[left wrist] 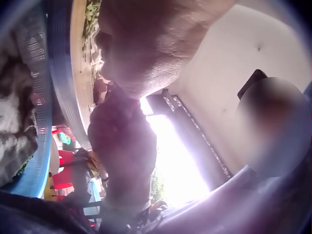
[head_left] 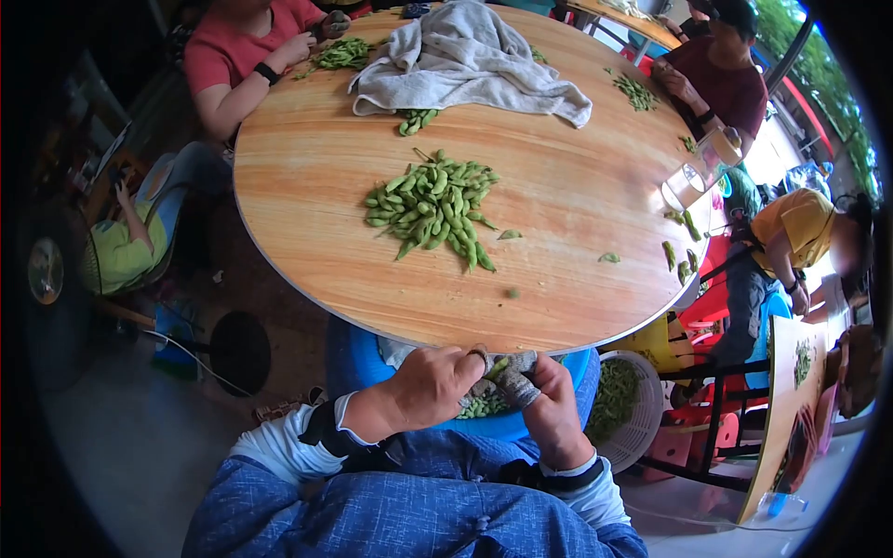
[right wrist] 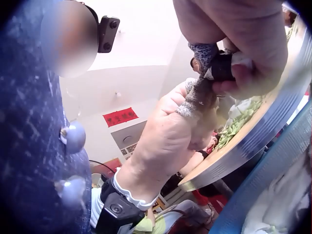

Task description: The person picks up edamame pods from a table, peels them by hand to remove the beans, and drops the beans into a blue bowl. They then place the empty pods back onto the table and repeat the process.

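Note:
My left hand [head_left: 419,386] and right hand [head_left: 558,414] meet just beyond the table's near edge in the head view. Grey fabric finger covers [head_left: 518,386] wrap some of the fingertips. Between them the fingers pinch a green soybean pod [head_left: 500,365], mostly hidden by the covers. Directly below, a blue basin [head_left: 507,427] holds small green pieces [head_left: 482,405]. The right wrist view has the fingertips of both hands together, left hand [right wrist: 170,122] lower and right hand [right wrist: 243,44] above. Backlight darkens the right hand [left wrist: 122,141] in the left wrist view.
A round wooden table [head_left: 307,200] bears a heap of soybean pods [head_left: 433,206] and a grey towel [head_left: 465,60]. To the right, a white basket [head_left: 651,400] holds more pods. A clear cup [head_left: 684,186] stands near the right rim. Other people sit around.

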Available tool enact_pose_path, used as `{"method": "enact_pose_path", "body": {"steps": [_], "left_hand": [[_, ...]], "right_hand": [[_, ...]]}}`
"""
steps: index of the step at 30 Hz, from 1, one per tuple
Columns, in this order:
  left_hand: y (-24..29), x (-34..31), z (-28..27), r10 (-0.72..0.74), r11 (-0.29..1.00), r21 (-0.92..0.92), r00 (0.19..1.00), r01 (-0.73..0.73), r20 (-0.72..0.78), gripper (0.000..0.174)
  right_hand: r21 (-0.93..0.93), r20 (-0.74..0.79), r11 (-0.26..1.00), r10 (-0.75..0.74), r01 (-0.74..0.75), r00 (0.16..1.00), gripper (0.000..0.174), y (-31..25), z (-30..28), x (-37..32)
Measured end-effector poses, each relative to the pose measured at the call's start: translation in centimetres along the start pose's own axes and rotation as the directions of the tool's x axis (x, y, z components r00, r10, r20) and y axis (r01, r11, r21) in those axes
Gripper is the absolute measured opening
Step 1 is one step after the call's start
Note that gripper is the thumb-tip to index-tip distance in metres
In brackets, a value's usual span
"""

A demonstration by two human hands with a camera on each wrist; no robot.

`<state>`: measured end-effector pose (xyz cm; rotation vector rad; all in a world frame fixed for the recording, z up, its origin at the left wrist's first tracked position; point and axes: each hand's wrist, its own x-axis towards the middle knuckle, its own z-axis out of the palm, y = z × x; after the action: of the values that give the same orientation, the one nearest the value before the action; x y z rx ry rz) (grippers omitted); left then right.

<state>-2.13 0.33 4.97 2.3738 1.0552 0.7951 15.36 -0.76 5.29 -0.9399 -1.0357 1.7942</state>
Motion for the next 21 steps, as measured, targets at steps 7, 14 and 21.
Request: {"method": "enact_pose_path", "body": {"steps": [7, 14, 21], "left_hand": [[-0.6, -0.2, 1.3, -0.121, 0.851, -0.524, 0.986, 0.041, -0.119, 0.031], [-0.7, -0.6, 0.4, -0.276, 0.731, -0.601, 0.946, 0.323, 0.172, 0.016], [-1.2, -1.4, 4.2, -0.345, 0.308, -0.887, 0.909, 0.345, 0.234, 0.025]], "right_hand": [[0.007, 0.088, 0.985, -0.170, 0.170, 0.982, 0.024, 1.5, -0.5, 0.1], [-0.609, 0.148, 0.707, -0.345, 0.360, 0.927, 0.019, 0.3, 0.4, 0.2], [-0.748, 0.180, 0.489, -0.500, 0.448, 0.847, 0.024, 0.7, 0.4, -0.2]]}}
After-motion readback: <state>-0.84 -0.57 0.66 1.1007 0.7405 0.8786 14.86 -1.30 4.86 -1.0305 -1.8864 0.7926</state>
